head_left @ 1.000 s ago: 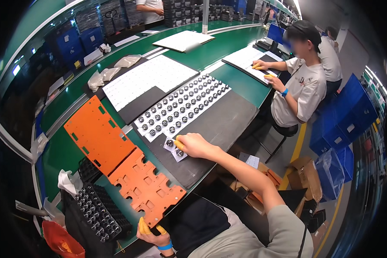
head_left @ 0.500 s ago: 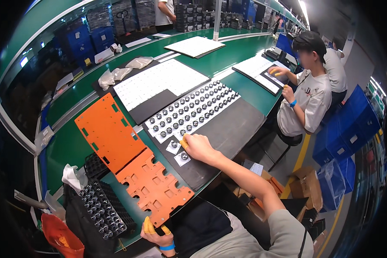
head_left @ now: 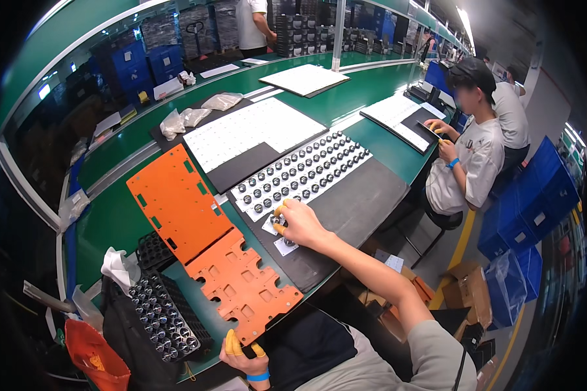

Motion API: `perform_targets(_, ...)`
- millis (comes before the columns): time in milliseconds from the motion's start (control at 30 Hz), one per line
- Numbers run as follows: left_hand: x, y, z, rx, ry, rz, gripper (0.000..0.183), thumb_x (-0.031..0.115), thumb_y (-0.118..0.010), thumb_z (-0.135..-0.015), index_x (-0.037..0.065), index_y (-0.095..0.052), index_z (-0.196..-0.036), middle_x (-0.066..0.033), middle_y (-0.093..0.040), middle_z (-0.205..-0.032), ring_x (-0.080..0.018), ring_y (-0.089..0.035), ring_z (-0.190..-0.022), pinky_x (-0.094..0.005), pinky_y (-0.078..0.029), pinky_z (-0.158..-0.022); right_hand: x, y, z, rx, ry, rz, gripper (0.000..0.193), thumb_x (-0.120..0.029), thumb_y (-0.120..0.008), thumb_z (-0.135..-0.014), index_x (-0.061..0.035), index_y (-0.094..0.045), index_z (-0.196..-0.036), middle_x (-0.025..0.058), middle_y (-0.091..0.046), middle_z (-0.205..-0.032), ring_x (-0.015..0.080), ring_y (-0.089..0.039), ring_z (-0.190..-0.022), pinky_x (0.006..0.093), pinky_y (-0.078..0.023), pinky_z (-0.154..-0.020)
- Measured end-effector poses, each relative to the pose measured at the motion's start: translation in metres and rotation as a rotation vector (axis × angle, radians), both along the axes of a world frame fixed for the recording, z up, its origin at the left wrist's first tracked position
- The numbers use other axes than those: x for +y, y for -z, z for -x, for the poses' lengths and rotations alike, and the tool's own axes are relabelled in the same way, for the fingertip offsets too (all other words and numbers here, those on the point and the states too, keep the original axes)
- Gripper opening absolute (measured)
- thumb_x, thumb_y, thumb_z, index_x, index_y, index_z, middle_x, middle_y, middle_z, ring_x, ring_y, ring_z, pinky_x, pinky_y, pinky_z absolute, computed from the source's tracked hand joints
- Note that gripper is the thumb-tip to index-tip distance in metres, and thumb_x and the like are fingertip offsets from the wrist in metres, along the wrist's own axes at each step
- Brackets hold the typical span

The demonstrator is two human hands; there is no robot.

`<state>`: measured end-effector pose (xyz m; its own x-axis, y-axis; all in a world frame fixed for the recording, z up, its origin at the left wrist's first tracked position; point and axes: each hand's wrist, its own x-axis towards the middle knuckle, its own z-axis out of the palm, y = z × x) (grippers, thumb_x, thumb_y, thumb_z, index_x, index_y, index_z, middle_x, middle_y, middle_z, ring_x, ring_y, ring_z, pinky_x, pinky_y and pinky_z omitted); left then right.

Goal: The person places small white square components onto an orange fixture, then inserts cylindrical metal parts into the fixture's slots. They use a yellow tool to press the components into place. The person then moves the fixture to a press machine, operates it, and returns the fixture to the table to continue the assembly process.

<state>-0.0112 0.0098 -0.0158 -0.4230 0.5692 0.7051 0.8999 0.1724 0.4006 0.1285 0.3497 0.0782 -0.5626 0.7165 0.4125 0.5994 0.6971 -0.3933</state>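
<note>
My right hand (head_left: 301,225), in yellow finger cots, is closed around a small white square piece with a black round cap (head_left: 272,223) on the dark mat. Its fingers hide part of it. A second such square (head_left: 285,246) lies just nearer to me, partly under the hand. Beyond stand rows of the same capped pieces (head_left: 303,171) in a white sheet. My left hand (head_left: 242,360), also in yellow cots, is at the near corner of the orange cut-out plate (head_left: 254,287). Its fingers are bent but apart, with nothing visible between them.
An orange panel (head_left: 179,202) adjoins the cut-out plate. To the left is a black tray of shiny round parts (head_left: 163,319). White sheets (head_left: 254,130) and plastic bags (head_left: 192,117) lie farther back. At the right a co-worker (head_left: 469,143) sits holding a flat piece.
My right hand has opened its grasp wider and come over the white square with the black cap. The whole view has shifted slightly. The co-worker now holds a flat piece up.
</note>
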Motion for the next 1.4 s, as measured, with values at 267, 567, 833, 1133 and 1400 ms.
perform_targets(267, 0.0, 0.006, 0.002, 0.014, 0.008, 0.014, 0.053, 0.039, -0.057, -0.093, -0.007, -0.061, -0.119, -0.0195, -0.063, -0.121, -0.0379, -0.054, -0.111, -0.0461, -0.04, -0.097, 0.004, 0.005, -0.003, -0.014, 0.076, -0.09, 0.025, -0.02, -0.074, -0.08, -0.0012, -0.066, -0.095, 0.015, -0.057, -0.096, 0.0318, -0.055, -0.099, 0.0424, -0.043, -0.089)
perform_targets(567, 0.0, 0.006, 0.002, 0.027, -0.004, -0.014, 0.053, 0.04, -0.055, -0.094, -0.007, -0.062, -0.118, -0.0195, -0.064, -0.119, -0.0375, -0.056, -0.109, -0.0458, -0.041, -0.096, 0.007, 0.004, 0.001, -0.045, 0.049, -0.166, 0.024, -0.019, -0.074, -0.079, -0.0011, -0.067, -0.094, 0.0147, -0.058, -0.097, 0.0301, -0.054, -0.1, 0.0414, -0.042, -0.087)
perform_targets(833, 0.004, 0.007, 0.003, 0.037, 0.006, -0.032, 0.052, 0.04, -0.055, -0.094, -0.006, -0.063, -0.117, -0.019, -0.065, -0.118, -0.0369, -0.055, -0.109, -0.0457, -0.041, -0.096, 0.009, 0.004, -0.002, 0.0, 0.06, -0.21, 0.026, -0.019, -0.075, -0.078, -0.0004, -0.066, -0.094, 0.0149, -0.056, -0.093, 0.0315, -0.055, -0.095, 0.0423, -0.043, -0.083)
perform_targets(1133, 0.008, -0.013, -0.01, 0.059, -0.024, -0.171, 0.042, 0.032, -0.055, -0.097, -0.002, -0.066, -0.118, -0.0168, -0.069, -0.116, -0.0367, -0.065, -0.103, -0.0457, -0.046, -0.091, -0.044, 0.007, -0.015, -0.04, -0.043, -0.131, 0.044, -0.043, -0.077, -0.077, -0.0035, -0.062, -0.09, 0.0121, -0.058, -0.089, 0.0302, -0.057, -0.089, 0.0419, -0.047, -0.075)
perform_targets(1400, 0.006, -0.006, -0.004, 0.076, -0.019, -0.141, 0.039, 0.029, -0.058, -0.095, -0.002, -0.067, -0.116, -0.0203, -0.067, -0.116, -0.0406, -0.063, -0.103, -0.0498, -0.046, -0.09, -0.052, 0.019, -0.019, 0.059, -0.063, -0.085, 0.026, -0.025, -0.073, -0.084, -0.0045, -0.062, -0.095, 0.0102, -0.055, -0.092, 0.0285, -0.056, -0.089, 0.0407, -0.048, -0.077)
